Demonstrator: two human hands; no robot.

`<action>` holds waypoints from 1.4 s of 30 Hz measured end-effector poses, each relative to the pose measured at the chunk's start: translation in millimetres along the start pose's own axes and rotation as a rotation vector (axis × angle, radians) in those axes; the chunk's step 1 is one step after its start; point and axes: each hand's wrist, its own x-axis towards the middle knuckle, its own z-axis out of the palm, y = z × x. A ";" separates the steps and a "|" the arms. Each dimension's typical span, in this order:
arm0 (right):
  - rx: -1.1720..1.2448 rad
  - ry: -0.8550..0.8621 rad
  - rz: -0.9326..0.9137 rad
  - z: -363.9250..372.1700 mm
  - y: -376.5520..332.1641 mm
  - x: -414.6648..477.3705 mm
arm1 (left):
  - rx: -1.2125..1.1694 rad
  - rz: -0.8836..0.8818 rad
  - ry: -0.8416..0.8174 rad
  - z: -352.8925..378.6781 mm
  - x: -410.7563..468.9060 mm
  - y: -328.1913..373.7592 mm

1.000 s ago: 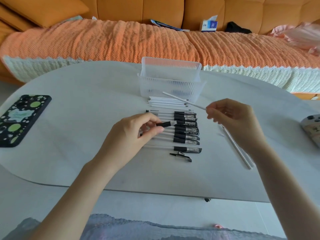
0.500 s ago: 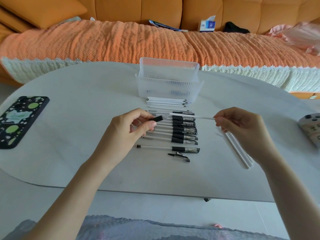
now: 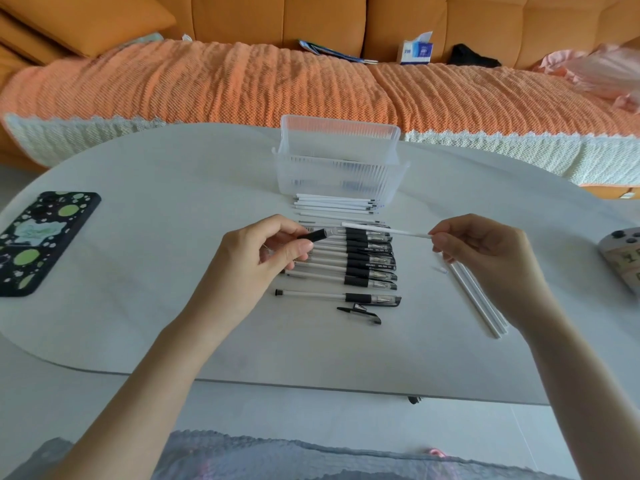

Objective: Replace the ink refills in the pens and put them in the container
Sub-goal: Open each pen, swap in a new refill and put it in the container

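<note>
My left hand [image 3: 258, 258] grips an open pen barrel [image 3: 317, 234] by its black grip, the open end pointing right. My right hand [image 3: 485, 252] pinches the end of a white ink refill [image 3: 384, 230], whose free tip lies level just right of the barrel's mouth. Below them, several black-grip pens [image 3: 363, 268] lie in a row on the table, with one pen [image 3: 339, 296] set apart and a loose black cap [image 3: 360, 311] in front. Spare white refills [image 3: 337, 204] lie stacked before the clear plastic container [image 3: 337, 157].
A few white refills [image 3: 479, 299] lie diagonally under my right wrist. A phone in a black spotted case [image 3: 38, 239] sits at the table's left, and a game controller [image 3: 623, 258] at the right edge. The orange sofa [image 3: 242, 84] runs behind the table.
My right hand has swung the refill from pointing up-left to lying level, and it now lines up with the barrel in my left hand, which lifted slightly.
</note>
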 end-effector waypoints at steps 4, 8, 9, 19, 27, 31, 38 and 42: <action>-0.020 -0.027 0.003 1.6 0.0 -0.7 | -0.002 0.003 -0.003 0.2 -0.3 0.5; -0.052 -0.029 -0.009 0.5 -0.9 -0.5 | 0.017 0.006 -0.006 -0.3 -0.3 0.7; -0.074 -0.031 -0.015 0.2 -1.3 -0.3 | 0.038 0.006 -0.004 -0.2 -0.4 -0.4; -0.212 -0.112 -0.103 15.5 -9.3 -6.6 | 0.359 0.124 -0.026 7.8 -5.5 -2.1; -0.107 -0.253 -0.070 40.2 -16.1 -16.9 | 0.343 0.123 -0.072 15.2 -8.1 -2.7; -0.104 -0.212 -0.062 30.0 -12.4 -15.0 | 0.333 0.114 -0.067 12.2 -8.3 -2.3; -0.125 -0.213 -0.060 42.3 -13.1 -16.8 | 0.358 0.126 -0.080 15.7 -9.1 -3.3; -0.112 -0.195 -0.058 45.1 -16.4 -18.8 | 0.353 0.160 -0.115 17.4 -11.4 -2.1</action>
